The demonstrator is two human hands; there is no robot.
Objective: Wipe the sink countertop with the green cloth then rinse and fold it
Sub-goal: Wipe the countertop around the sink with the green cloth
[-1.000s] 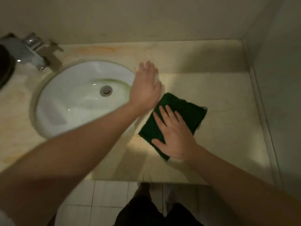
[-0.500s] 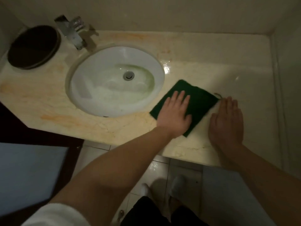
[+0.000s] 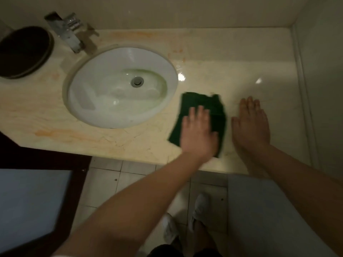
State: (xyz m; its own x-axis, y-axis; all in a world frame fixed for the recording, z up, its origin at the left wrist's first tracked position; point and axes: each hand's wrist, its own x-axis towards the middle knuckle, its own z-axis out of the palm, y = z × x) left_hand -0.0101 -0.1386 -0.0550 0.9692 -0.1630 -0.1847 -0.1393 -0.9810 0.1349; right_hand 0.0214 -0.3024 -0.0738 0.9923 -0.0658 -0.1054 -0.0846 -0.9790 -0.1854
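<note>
Lying flat on the table (image 3: 222,75), right of centre frame, the green cloth (image 3: 202,103) is pressed by the left hand (image 3: 197,135), fingers (image 3: 201,115) extended flat, nothing gripped. Just right of it, the right hand (image 3: 250,127) is laid palm-down on the bare table, fingers spread. The sink (image 3: 104,101) is seen just left; faucet (image 3: 67,31) at upper left.

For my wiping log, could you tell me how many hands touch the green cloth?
1: the left hand presses on the green cloth; the right hand lies flat on the countertop beside it.
</note>
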